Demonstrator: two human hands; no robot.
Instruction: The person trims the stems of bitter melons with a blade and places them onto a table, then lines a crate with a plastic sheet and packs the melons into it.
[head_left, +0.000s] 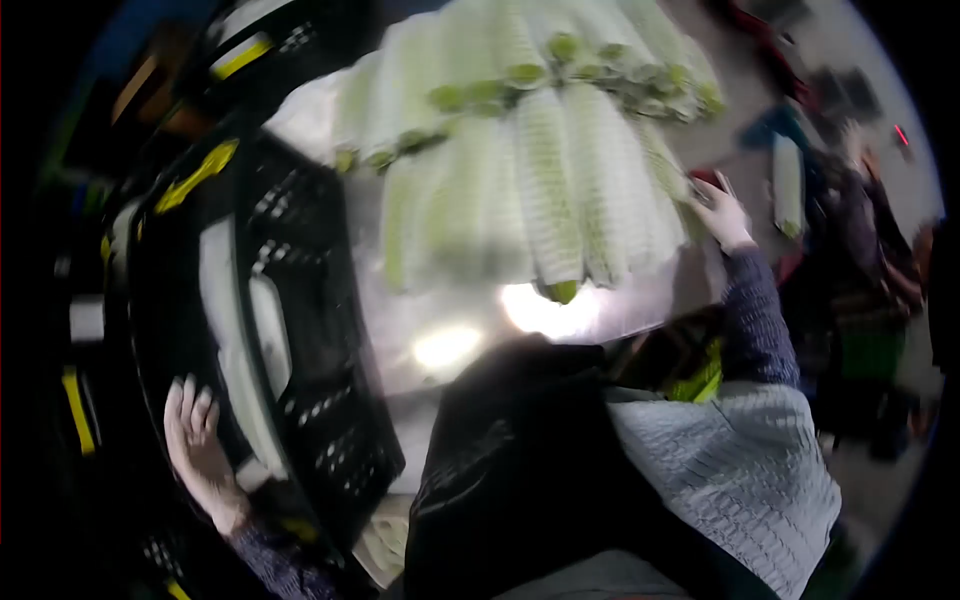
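Long pale green vegetables [545,190] in white netted sleeves lie in two rows, piled on a light table [400,340]. My right hand [722,212] is beside the right end of the near row, fingers closed around a small dark, reddish object that is too blurred to name. At lower left, my left hand [198,440] is at the outer side of a black plastic crate [335,440], fingers stretched out and holding nothing. Long whitish items [235,330] lie inside that crate.
Another black crate [290,40] with a yellow handle stands at upper left. At right, another person's hand [853,145] is near a single sleeved vegetable [789,185]. A grey textured cloth [735,470] and a black apron [520,460] cover my front.
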